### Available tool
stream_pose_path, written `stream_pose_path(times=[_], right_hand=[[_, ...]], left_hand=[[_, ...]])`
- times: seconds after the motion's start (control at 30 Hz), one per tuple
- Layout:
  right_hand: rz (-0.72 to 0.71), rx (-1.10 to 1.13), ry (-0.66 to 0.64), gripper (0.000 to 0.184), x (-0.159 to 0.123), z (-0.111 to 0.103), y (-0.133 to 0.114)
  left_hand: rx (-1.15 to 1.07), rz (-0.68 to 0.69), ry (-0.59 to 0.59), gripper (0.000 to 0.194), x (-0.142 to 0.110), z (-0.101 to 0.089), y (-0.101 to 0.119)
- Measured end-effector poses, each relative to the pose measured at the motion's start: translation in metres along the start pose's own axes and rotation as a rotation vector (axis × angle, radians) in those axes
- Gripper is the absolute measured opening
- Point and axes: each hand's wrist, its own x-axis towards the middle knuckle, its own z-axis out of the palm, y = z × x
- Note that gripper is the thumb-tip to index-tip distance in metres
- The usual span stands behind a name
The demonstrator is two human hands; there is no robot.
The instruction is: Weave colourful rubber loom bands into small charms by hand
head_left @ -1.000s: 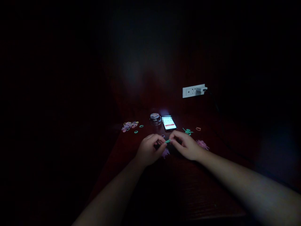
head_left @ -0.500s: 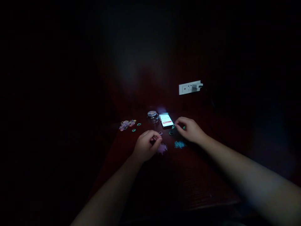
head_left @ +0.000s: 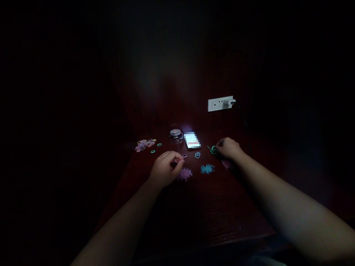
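My right hand (head_left: pixel 229 148) is closed, its fingertips down at a small cluster of green hair ties (head_left: pixel 213 150), gripping one of them. Curled with thumb and fingertips nearly together, my left hand (head_left: pixel 166 168) hovers beside a pile of small purple elastic bands (head_left: pixel 185 174); anything in its pinch is too small to see. Just beyond those fingers lies a purple hair tie (head_left: pixel 185 156). Between the hands are blue hair ties (head_left: pixel 197 155) and a pile of blue elastic bands (head_left: pixel 207 169). A pinkish heap (head_left: pixel 226 164) shows partly under my right wrist.
A mixed heap of coloured hair ties (head_left: pixel 144 145) lies at the left, two green ones near it. At the back stand a lidded clear jar (head_left: pixel 176 136) and a lit phone (head_left: pixel 192 140). A wall socket (head_left: pixel 221 103) holds a plug with a cable. Surroundings are very dark.
My right hand has carried a green hair tie rightward from near the phone to the green cluster. The blue hair ties and pinkish heap show more now. My left hand keeps its pose.
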Motion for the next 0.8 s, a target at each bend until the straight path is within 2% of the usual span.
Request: stream_pose_path(times=[0.13,0.2,0.27,0.33,0.37,0.43,0.5,0.6,0.8], right_hand=[[-0.008,0.026,0.022,0.023,0.003,0.000,0.003],[-0.014,0.056,0.072,0.029,0.003,-0.003,0.002],[-0.023,0.111,0.173,0.028,0.001,-0.008,0.000],[-0.072,0.186,0.243,0.024,-0.002,-0.012,-0.005],[-0.090,0.209,0.251,0.022,-0.004,-0.014,-0.008],[-0.120,0.243,0.227,0.021,-0.010,-0.016,-0.016],[-0.149,0.251,0.169,0.027,-0.018,-0.015,-0.025],[-0.208,0.237,0.109,0.031,-0.031,-0.012,-0.039],[-0.348,0.204,0.107,0.028,-0.048,-0.009,-0.057]], left_hand=[[0.089,-0.001,0.000,0.007,0.002,-0.006,-0.013],[0.223,-0.088,-0.032,0.010,0.003,-0.012,-0.030],[0.395,-0.311,-0.098,0.017,0.001,-0.020,-0.053],[0.533,-0.701,-0.241,0.029,-0.005,-0.028,-0.078],[0.555,-0.791,-0.266,0.035,-0.008,-0.030,-0.089],[0.579,-0.874,-0.283,0.043,-0.015,-0.033,-0.107],[0.589,-0.897,-0.278,0.047,-0.019,-0.032,-0.118],[0.584,-0.872,-0.266,0.049,-0.019,-0.025,-0.123],[0.515,-0.742,-0.318,0.046,-0.015,-0.016,-0.122]])
